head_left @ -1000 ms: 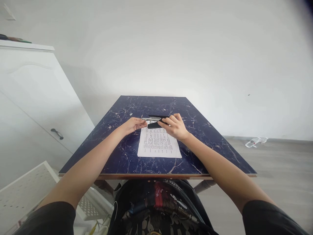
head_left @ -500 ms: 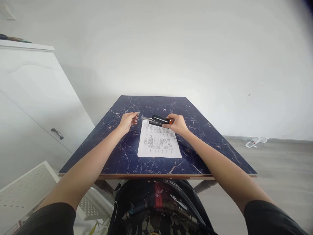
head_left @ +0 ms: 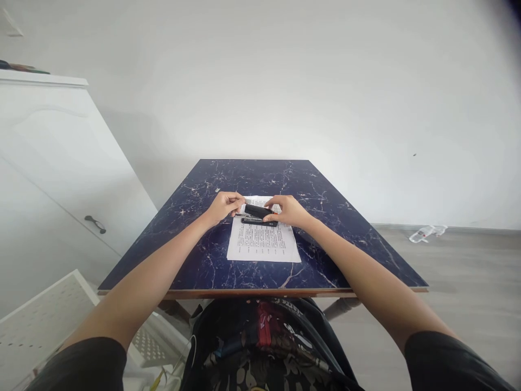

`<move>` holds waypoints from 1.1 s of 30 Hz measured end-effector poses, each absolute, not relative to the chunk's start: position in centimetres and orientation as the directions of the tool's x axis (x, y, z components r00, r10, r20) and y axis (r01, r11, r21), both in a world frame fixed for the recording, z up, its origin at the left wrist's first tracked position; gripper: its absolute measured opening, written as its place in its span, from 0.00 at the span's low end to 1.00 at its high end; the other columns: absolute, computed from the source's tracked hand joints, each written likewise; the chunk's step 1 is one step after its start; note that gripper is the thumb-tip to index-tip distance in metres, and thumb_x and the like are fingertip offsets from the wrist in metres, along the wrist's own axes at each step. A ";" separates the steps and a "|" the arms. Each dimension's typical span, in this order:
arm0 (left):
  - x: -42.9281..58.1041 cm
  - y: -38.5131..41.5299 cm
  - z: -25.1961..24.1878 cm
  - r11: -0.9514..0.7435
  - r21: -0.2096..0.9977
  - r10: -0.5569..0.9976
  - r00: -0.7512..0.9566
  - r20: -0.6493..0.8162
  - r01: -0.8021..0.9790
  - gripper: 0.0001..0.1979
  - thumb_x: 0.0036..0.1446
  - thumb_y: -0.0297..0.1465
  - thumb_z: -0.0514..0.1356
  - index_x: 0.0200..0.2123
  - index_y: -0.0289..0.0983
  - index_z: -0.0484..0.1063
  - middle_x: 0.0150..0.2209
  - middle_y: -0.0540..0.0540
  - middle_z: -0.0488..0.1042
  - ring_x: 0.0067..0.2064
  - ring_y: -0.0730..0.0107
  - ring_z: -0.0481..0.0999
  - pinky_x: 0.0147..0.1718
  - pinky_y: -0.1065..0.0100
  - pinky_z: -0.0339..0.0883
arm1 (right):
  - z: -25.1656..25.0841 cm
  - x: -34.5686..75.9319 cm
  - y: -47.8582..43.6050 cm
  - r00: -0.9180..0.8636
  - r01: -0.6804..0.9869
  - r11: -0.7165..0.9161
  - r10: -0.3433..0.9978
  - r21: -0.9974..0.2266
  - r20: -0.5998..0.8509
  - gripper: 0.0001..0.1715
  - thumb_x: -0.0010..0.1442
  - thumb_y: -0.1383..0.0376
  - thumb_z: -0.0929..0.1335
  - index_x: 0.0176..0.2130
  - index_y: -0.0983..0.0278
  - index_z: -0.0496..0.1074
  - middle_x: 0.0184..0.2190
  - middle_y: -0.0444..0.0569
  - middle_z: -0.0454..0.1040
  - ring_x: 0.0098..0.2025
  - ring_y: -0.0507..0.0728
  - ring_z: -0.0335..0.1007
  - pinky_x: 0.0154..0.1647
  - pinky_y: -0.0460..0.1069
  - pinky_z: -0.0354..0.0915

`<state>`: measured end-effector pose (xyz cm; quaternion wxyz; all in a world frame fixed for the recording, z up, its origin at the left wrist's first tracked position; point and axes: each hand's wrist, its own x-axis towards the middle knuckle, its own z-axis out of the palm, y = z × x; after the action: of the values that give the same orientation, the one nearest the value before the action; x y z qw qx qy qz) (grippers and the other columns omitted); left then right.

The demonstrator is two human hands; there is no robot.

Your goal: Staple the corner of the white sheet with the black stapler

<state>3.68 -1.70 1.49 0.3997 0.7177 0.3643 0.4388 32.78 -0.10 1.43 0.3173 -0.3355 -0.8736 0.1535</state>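
My right hand (head_left: 285, 210) grips the rear of a black stapler (head_left: 255, 211), thumb on the near side and fingers over the top. The stapler lies across printed sheets of paper (head_left: 264, 252), its top raised from the base and its metal staple channel showing at the left end. My left hand (head_left: 226, 207) is closed in a pinch at that end, close against the stapler. At its fingertips is a tiny grey piece that looks like a row of staples, mostly hidden. Another small pale piece (head_left: 217, 190) lies on the table beyond my left hand.
The papers lie on a dark blue marbled table (head_left: 195, 266) with its far edge by the wall. A white cabinet (head_left: 52, 163) stands at the left, with a perforated white surface (head_left: 44, 309) below. A clear plastic item (head_left: 427, 234) lies on the floor at the right.
My right hand has brought the stapler left and nearer, lower over the papers. My left hand has moved right to the stapler's front end, uncovering the pale piece on the table.
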 end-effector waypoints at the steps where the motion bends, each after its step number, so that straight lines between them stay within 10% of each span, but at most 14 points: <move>1: 3.7 -1.8 1.5 -0.421 0.889 0.867 0.368 0.337 0.179 0.18 0.61 0.47 0.68 0.37 0.36 0.82 0.23 0.48 0.75 0.20 0.75 0.68 0.23 0.70 0.62 | 1.6 32.7 -0.3 -0.562 0.455 0.752 0.658 -0.478 0.501 0.22 0.58 0.48 0.78 0.44 0.61 0.82 0.39 0.50 0.82 0.32 0.55 0.68 0.36 0.52 0.64; 26: 5.2 -3.3 2.4 -0.461 0.865 0.807 0.500 0.316 0.199 0.19 0.61 0.48 0.68 0.43 0.39 0.84 0.24 0.46 0.77 0.20 0.74 0.69 0.22 0.69 0.65 | 2.8 30.4 -3.4 -0.465 0.189 0.764 0.622 -0.616 0.630 0.16 0.64 0.51 0.74 0.45 0.58 0.82 0.37 0.49 0.82 0.32 0.55 0.69 0.37 0.55 0.66; 33: 0.6 1.0 1.0 -0.408 0.683 0.884 0.077 0.461 0.606 0.17 0.68 0.44 0.60 0.36 0.38 0.79 0.28 0.45 0.78 0.29 0.66 0.77 0.36 0.66 0.73 | 3.2 33.5 -0.4 -0.275 0.365 0.694 0.717 -0.620 0.641 0.13 0.62 0.55 0.75 0.43 0.61 0.84 0.37 0.52 0.84 0.32 0.58 0.73 0.34 0.55 0.70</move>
<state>0.59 0.95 0.98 0.1590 0.7162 0.5201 0.4373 33.49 -0.38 3.24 0.4917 -0.3476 -0.7781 0.1788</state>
